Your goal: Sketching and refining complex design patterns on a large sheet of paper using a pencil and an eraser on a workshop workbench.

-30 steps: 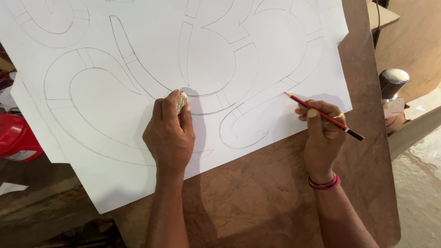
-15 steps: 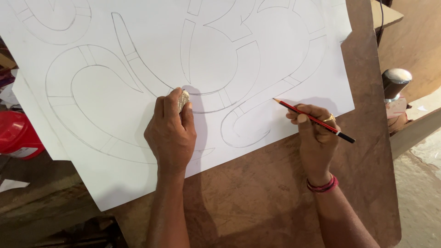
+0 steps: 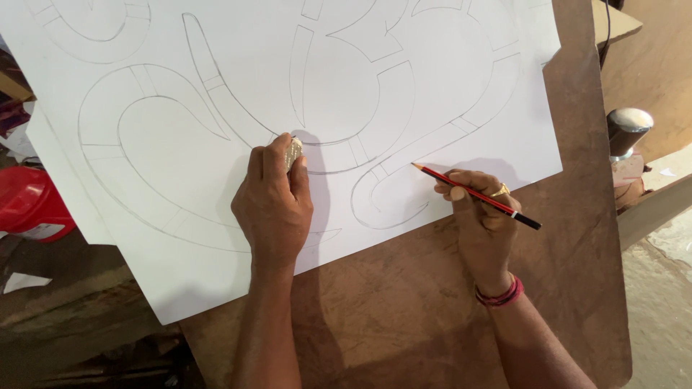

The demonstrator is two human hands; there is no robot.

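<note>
I see my left hand point(image 3: 272, 205) at frame centre, clenched around a small pale eraser point(image 3: 293, 152) whose tip presses the white paper sheet point(image 3: 216, 86) on a pencilled curve, the palm's weight pinning the sheet flat. My right hand point(image 3: 481, 216), right of centre near the sheet's lower edge, pinches a red pencil point(image 3: 476, 195) with its point lifted toward the upper left, kept ready just off the lines. The sheet lies on a brown board worktop point(image 3: 577, 238); a red container point(image 3: 29, 205) sits at the left edge.
</note>
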